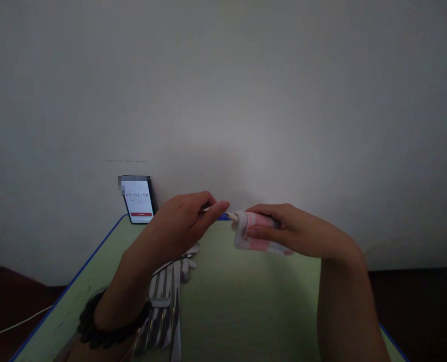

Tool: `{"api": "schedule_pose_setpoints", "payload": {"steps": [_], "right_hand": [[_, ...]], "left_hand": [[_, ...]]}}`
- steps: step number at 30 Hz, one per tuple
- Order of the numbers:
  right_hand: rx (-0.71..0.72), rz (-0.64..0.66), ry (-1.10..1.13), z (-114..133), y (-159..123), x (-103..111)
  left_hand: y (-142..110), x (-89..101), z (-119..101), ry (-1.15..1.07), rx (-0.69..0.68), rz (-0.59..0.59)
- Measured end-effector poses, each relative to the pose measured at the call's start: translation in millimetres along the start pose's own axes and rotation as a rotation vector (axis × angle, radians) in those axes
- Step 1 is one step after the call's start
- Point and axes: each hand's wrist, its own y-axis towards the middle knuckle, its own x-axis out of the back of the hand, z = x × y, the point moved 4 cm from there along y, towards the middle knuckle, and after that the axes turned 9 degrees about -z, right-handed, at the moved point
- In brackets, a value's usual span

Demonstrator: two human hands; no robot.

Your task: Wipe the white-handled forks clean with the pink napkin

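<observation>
our forearms (pixel 347 306) loom nearest, above a green table (pixel 246 306). our right hand (pixel 294 226) clasps a pink-and-white cloth (pixel 259 226); our left hand (pixel 183 216), facing it, pinches a thin utensil (pixel 232 216), which bridges the two grips and enters the cloth. we seem to be wiping it; next, we judge, calls for sliding the cloth along against a firm left pinch. its long axis runs sideways, dipping slightly rightward; which end points right, we cannot tell.

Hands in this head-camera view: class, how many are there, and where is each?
2: the left hand, left of centre, grips a slim utensil; the right hand, right of centre, holds a pink-and-white cloth at its other end. None seems hidden.
</observation>
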Motion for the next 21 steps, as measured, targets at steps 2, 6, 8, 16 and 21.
{"api": "schedule_pose_setpoints", "payload": {"steps": [2, 6, 8, 16, 21], "right_hand": [[0.009, 0.041, -0.015, 2, 0, -3], [0.082, 0.003, -0.02, 8, 1, -4], [0.106, 0.0, -0.004, 11, 1, -4], [0.094, 0.03, -0.014, 14, 4, -8], [0.046, -0.095, -0.011, 8, 5, -5]], "left_hand": [[-1, 1.2, -2, -0.015, -0.02, 0.0], [-3, 4.7, -2, -0.016, -0.035, -0.007], [-3, 4.7, -3, -0.019, -0.044, 0.007], [-3, -4.2, -6, 0.028, -0.042, 0.091], [-1, 0.9, -1, 0.072, 0.005, 0.021]]}}
